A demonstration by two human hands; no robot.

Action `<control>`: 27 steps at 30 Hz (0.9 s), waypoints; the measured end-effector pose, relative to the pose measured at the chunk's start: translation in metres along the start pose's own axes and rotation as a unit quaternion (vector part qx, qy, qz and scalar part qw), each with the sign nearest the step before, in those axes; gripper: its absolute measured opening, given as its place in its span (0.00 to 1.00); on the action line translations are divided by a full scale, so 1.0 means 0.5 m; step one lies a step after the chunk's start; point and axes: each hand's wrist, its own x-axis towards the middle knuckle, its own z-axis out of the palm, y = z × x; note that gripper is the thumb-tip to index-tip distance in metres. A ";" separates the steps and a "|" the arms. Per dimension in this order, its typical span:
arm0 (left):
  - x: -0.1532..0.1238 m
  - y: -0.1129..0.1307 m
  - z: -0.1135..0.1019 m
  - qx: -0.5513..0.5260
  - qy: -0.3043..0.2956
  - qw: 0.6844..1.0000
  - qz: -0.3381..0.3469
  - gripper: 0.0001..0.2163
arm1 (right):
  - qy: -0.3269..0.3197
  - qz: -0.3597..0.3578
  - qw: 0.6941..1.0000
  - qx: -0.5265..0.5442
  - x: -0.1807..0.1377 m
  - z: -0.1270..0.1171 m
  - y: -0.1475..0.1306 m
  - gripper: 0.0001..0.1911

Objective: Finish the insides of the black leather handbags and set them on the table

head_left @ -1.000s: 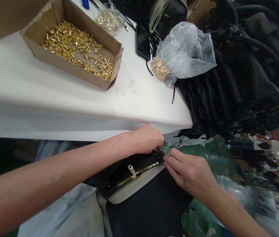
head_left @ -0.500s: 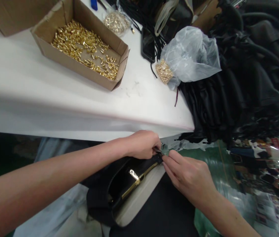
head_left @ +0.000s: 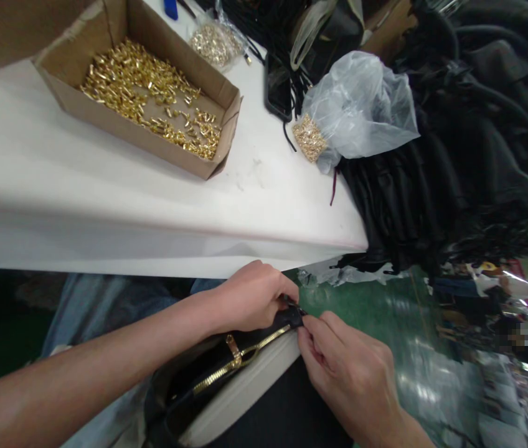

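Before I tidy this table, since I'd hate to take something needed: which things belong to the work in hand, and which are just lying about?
In the work:
black bag, with left hand and right hand at one end
its gold zipper

Seemingly just lying about:
dark phone
large clear plastic bag
cardboard box of gold pieces, untouched, possibly needed

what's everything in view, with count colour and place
table: 1, white, left and centre
open box: 1, brown, on table
small pieces: many, gold, in open box
second box: 1, brown, top left
small object: 1, blue, top edge
small plastic bag: 1, clear, beyond open box
phone: 1, black, on table
large plastic bag: 1, clear, table's right end
pile: uncountable, black, right
floor: 1, green, lower right
held bag: 1, black, lower centre
zipper: 1, gold, on held bag
left hand: 1, bare, on held bag
right hand: 1, bare, on held bag
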 end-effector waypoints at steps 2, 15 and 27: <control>-0.005 -0.006 -0.002 -0.023 -0.011 1.000 -0.004 0.11 | -0.002 0.001 1.000 0.007 0.000 0.002 -0.004 0.14; -0.031 0.009 -0.026 0.002 -0.018 0.998 0.066 0.15 | 0.013 -0.016 0.999 0.027 0.011 0.001 -0.009 0.16; -0.050 0.027 -0.026 0.170 -0.017 0.980 0.101 0.10 | -0.024 -0.018 0.998 0.059 -0.015 0.013 0.009 0.15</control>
